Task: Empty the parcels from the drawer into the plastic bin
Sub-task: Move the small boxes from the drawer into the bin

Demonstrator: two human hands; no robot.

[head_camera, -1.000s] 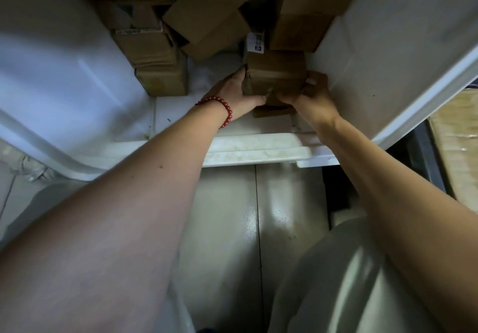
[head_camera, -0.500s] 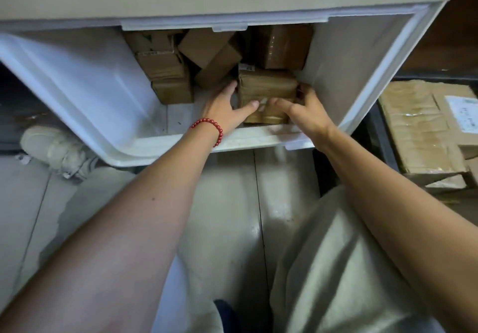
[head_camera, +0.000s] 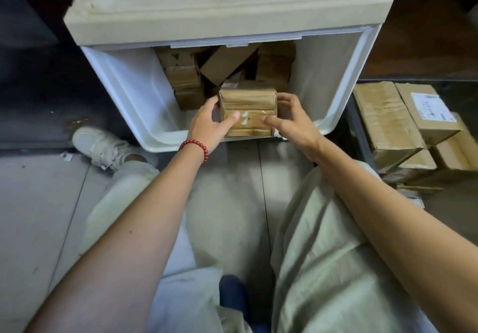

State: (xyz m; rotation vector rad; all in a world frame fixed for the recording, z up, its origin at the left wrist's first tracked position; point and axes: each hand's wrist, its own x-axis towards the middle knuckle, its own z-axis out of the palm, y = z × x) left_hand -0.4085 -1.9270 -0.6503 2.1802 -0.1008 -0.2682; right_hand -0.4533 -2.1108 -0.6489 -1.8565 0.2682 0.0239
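A white plastic drawer [head_camera: 134, 99] stands pulled out of a beige cabinet [head_camera: 207, 9]. Several brown cardboard parcels [head_camera: 186, 79] lie piled at its back. I hold one taped brown parcel [head_camera: 248, 102] over the drawer's front edge. My left hand [head_camera: 209, 125], with a red bead bracelet on the wrist, grips its left side with the thumb on its near face. My right hand [head_camera: 292, 120] grips its right side the same way. A dark bin edge [head_camera: 358, 125] at the right holds several parcels [head_camera: 388, 123].
My knees in pale trousers fill the lower view, and a white shoe [head_camera: 101, 146] rests left of the drawer. Grey floor tiles [head_camera: 31, 203] lie to the left. Dark furniture stands on both sides of the cabinet.
Both hands have drawn the taped parcel from the middle of the drawer up to its front edge. The view has pulled back and tilted, showing the cabinet top and the bin.
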